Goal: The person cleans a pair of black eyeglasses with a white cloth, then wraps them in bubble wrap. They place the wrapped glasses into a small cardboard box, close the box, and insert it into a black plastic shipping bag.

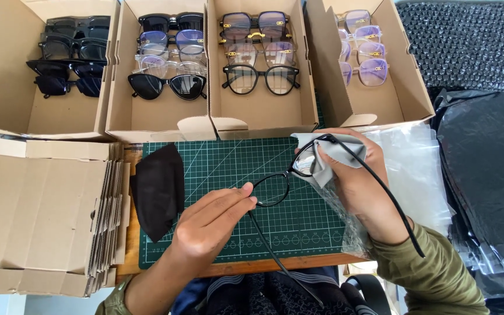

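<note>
left hand pinches black round-framed plastic glasses by rim | right hand holds grey cleaning cloth on lens | best: steady frame, light rubbing

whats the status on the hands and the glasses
Left hand pinching black glasses by one lens rim. Right hand rubbing the other lens with grey cloth. Over green mat, nothing blocking.

Over the green cutting mat, the left hand pinches black glasses by one lens rim while the right hand presses a grey cloth on the other lens.
</note>
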